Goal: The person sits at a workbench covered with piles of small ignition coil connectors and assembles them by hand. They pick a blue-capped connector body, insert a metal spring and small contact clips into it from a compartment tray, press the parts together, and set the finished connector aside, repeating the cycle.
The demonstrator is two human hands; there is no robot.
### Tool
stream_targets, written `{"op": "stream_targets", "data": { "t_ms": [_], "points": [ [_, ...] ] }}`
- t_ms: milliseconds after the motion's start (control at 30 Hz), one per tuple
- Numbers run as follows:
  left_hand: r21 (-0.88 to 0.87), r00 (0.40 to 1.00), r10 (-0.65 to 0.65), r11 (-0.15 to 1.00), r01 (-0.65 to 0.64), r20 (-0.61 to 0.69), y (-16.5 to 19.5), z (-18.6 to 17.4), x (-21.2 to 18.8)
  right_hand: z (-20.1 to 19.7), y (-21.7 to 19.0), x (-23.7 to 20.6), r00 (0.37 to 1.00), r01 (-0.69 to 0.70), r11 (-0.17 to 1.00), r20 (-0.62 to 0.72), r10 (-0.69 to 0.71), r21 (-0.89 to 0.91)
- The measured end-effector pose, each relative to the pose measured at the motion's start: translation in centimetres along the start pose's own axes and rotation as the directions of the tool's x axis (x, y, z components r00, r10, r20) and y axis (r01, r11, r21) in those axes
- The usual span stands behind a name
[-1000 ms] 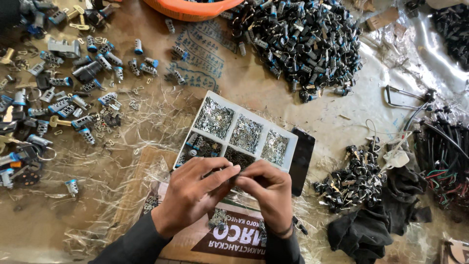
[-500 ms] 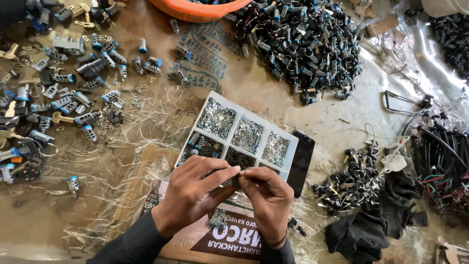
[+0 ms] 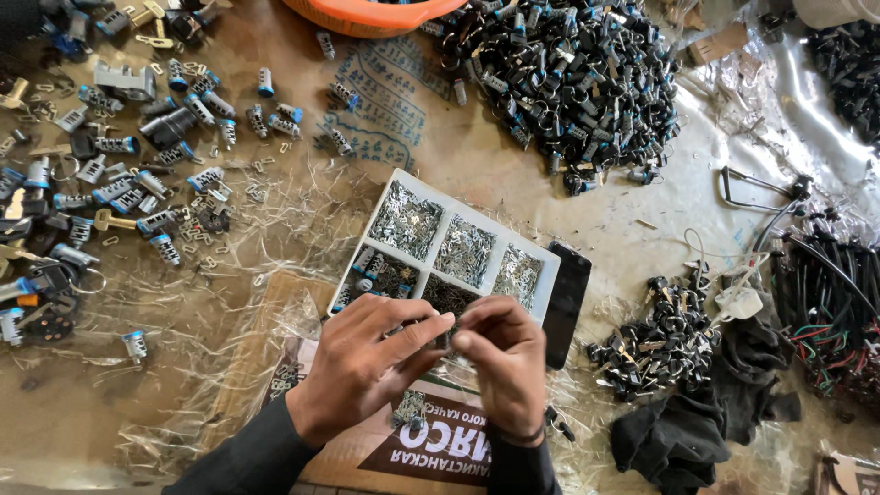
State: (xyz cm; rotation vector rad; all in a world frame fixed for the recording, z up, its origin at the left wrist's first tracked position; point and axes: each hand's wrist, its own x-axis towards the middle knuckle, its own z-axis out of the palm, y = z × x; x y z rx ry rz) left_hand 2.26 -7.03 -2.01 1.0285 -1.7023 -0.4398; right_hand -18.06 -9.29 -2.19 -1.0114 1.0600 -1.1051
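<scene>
Small metal parts fill the white tray's [image 3: 547, 275] compartments; both hands' [image 3: 367, 367] [image 3: 504, 362] fingers pinch something hidden.

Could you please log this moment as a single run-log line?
left hand: pinching small part, fingertips meeting right | right hand: pinching same part | below: white compartment tray of small metal pieces | surface: cluttered workbench

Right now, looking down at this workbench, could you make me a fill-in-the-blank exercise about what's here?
1. The left hand and right hand meet just below a white compartment ____ of small metal parts.
2. The basin at the top edge is coloured ____.
3. A large pile of lock cylinders lies on the tray's upper ____ side.
4. The flat phone-like slab beside the white tray is ____ in colour.

Missing words: tray; orange; right; black
</scene>
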Motion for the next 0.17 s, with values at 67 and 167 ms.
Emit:
{"op": "stream_targets", "data": {
  "t_ms": [67, 167],
  "points": [
    [-0.014, 1.000, -0.024, 1.000, 0.024, -0.007, 0.0, -0.2, 0.0, 0.2, -0.8, 0.3, 0.993, 0.072, 0.985, -0.076, -0.085, -0.155],
    [-0.009, 0.999, -0.050, 0.999, 0.049, -0.023, -0.1, 0.0, 0.0, 1.7, -1.2, 1.3, 0.871, 0.396, 0.190, 0.302, -0.388, -0.898]
  ]
}}
